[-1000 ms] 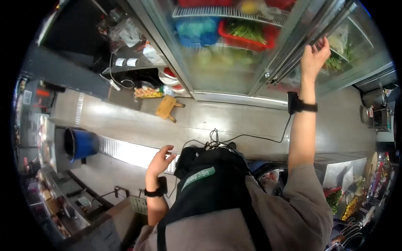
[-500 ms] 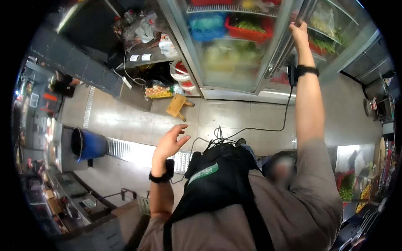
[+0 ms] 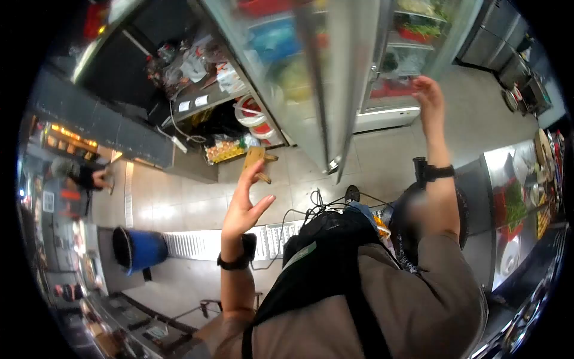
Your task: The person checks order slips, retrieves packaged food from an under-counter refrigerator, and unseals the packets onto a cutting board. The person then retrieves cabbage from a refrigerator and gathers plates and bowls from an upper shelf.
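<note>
My left hand is raised over the floor, thumb and fingers apart, holding nothing. Just beyond its fingertips is a small wooden stool. My right hand is lifted in front of a glass-fronted refrigerator, apart from the door, with loosely bent fingers and nothing in them. One glass door stands swung out towards me, smeared by motion. Behind the glass are a blue container and, on the right side, a red basket with greens.
At left stands a blue bin beside a metal floor drain. A black cable lies on the floor near my feet. Buckets and a yellow egg crate sit under a shelf. Another person is at far left.
My right hand has let go of the refrigerator door handle and drawn back lower. The door has swung open towards me. My left hand has risen slightly, its fingers pointing more upward.
</note>
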Motion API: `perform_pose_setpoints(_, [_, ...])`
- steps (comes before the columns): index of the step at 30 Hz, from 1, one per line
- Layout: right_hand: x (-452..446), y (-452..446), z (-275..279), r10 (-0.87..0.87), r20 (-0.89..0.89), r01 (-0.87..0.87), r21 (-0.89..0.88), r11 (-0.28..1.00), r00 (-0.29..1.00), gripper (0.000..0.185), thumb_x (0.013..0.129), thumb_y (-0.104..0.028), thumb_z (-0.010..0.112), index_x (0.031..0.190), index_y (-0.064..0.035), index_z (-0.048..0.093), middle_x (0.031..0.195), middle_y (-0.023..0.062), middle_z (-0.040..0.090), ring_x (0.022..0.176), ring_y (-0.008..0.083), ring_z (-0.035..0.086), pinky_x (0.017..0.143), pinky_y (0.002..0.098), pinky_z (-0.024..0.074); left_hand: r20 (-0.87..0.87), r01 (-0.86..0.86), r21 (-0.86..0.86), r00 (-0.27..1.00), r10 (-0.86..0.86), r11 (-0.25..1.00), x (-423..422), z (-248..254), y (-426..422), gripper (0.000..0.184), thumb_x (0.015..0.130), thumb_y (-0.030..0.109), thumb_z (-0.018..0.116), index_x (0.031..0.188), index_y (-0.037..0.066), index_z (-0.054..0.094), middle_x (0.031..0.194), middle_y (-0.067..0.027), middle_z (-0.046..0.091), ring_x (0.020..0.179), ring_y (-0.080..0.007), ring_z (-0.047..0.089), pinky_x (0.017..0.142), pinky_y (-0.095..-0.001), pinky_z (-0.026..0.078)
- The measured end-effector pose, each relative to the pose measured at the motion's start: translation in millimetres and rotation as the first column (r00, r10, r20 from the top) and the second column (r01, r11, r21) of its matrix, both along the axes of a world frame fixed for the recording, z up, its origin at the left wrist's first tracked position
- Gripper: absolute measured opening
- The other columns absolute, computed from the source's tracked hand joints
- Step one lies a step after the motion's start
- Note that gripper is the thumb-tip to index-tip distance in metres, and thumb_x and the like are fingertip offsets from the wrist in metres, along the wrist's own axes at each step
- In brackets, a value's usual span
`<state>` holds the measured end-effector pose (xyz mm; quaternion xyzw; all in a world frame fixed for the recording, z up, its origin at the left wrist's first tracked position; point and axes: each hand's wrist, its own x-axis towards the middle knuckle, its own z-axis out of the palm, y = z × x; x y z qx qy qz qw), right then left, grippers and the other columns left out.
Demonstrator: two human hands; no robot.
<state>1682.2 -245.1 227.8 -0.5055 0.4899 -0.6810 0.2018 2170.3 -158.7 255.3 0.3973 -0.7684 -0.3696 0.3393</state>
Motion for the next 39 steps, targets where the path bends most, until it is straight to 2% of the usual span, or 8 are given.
perform_pose_setpoints(7, [40, -8, -55, 0.027, 0.024, -0.031, 0.164, 0.986, 0.999, 0.033, 0.080, 0.006, 0.052, 0.112, -0.0003, 0.055, 0.103, 0.0062, 0.060, 0.089, 0.0133, 0.059, 0.082, 0.0249, 0.0477, -0.482, -0.058, -0.068, 0.876, 0.019, 0.996, 29, -14, 1, 0.078, 0.084, 0.012, 0.062, 0.148, 0.005, 0.018, 0.147, -0.0146, 0.032, 0.135, -0.0281, 0.033, 0.111, -0.0416, 0.026])
perform_pose_setpoints(10, [55, -30, -86, 0.027, -0.073, -0.007, 0.261, 0.965, 0.997, 0.033, 0.081, 0.002, 0.054, 0.113, -0.0007, 0.054, 0.103, 0.0090, 0.062, 0.086, 0.0142, 0.060, 0.080, 0.0260, 0.0482, -0.616, -0.386, 0.110, 0.697, 0.368, 0.916, 90, -45, -16, 0.070, 0.088, 0.004, 0.052, 0.148, 0.004, 0.017, 0.146, -0.0143, 0.033, 0.135, -0.0276, 0.032, 0.114, -0.0396, 0.021])
perform_pose_setpoints(15, [78, -74, -111, 0.126, -0.158, -0.055, 0.395, 0.917, 0.979, 0.033, 0.080, -0.001, 0.055, 0.113, -0.0018, 0.056, 0.099, 0.0075, 0.063, 0.086, 0.0148, 0.061, 0.080, 0.0270, 0.0479, -0.609, -0.635, -0.021, 0.621, 0.494, 0.772, 169, -60, -55, 0.046, 0.102, 0.027, 0.040, 0.141, 0.004, 0.032, 0.139, -0.0105, 0.042, 0.127, -0.0206, 0.040, 0.107, -0.0344, 0.031])
perform_pose_setpoints(17, [85, -99, -123, 0.187, -0.153, -0.102, 0.444, 0.890, 0.970, 0.032, 0.080, -0.001, 0.055, 0.112, -0.0015, 0.056, 0.098, 0.0076, 0.063, 0.085, 0.0154, 0.061, 0.079, 0.0275, 0.0483, -0.762, -0.670, 0.172, 0.375, 0.529, 0.722, 178, -62, -65, 0.047, 0.103, 0.031, 0.037, 0.141, 0.004, 0.034, 0.136, -0.0106, 0.047, 0.124, -0.0223, 0.045, 0.107, -0.0351, 0.033])
perform_pose_setpoints(25, [91, -261, -223, 0.342, -0.410, -0.026, 0.609, 0.793, 0.846, 0.040, 0.073, -0.009, 0.064, 0.112, -0.0047, 0.060, 0.101, 0.0181, 0.062, 0.092, 0.0307, 0.062, 0.082, 0.0358, 0.0492, -0.777, -0.791, 0.255, 0.174, 0.605, 0.556, 181, -48, -107, 0.049, 0.099, 0.032, 0.043, 0.136, 0.001, 0.043, 0.133, -0.0146, 0.052, 0.125, -0.0260, 0.047, 0.108, -0.0393, 0.036])
perform_pose_setpoints(29, [87, -394, -295, 0.332, -0.568, 0.140, 0.632, 0.762, 0.753, 0.049, 0.071, -0.019, 0.069, 0.115, 0.0005, 0.058, 0.111, 0.0246, 0.060, 0.104, 0.0380, 0.058, 0.089, 0.0412, 0.0472, -0.631, -0.858, 0.479, -0.191, 0.752, 0.185, 208, -82, -104, 0.051, 0.100, 0.034, 0.042, 0.138, 0.000, 0.039, 0.136, -0.0137, 0.048, 0.125, -0.0265, 0.047, 0.108, -0.0418, 0.035])
perform_pose_setpoints(31, [88, -461, -310, 0.371, -0.500, 0.115, 0.702, 0.703, 0.782, 0.061, 0.070, -0.023, 0.072, 0.124, 0.0013, 0.053, 0.118, 0.0287, 0.057, 0.114, 0.0396, 0.053, 0.095, 0.0427, 0.0444, -0.588, -0.883, 0.435, -0.133, 0.798, 0.174, 209, -87, -107, 0.051, 0.099, 0.032, 0.045, 0.138, 0.001, 0.039, 0.136, -0.0143, 0.047, 0.124, -0.0276, 0.047, 0.109, -0.0455, 0.036])
perform_pose_setpoints(39, [82, -632, -457, 0.434, -0.664, 0.375, 0.723, 0.581, 0.609, 0.091, 0.075, -0.065, 0.058, 0.145, -0.0129, 0.033, 0.147, 0.0163, 0.036, 0.137, 0.0331, 0.032, 0.112, 0.0452, 0.0233, -0.307, -0.948, 0.209, -0.295, 0.905, -0.239, 219, -121, -116, 0.042, 0.097, 0.016, 0.047, 0.131, -0.007, 0.043, 0.136, -0.0194, 0.046, 0.118, -0.0281, 0.050, 0.101, -0.0374, 0.042])
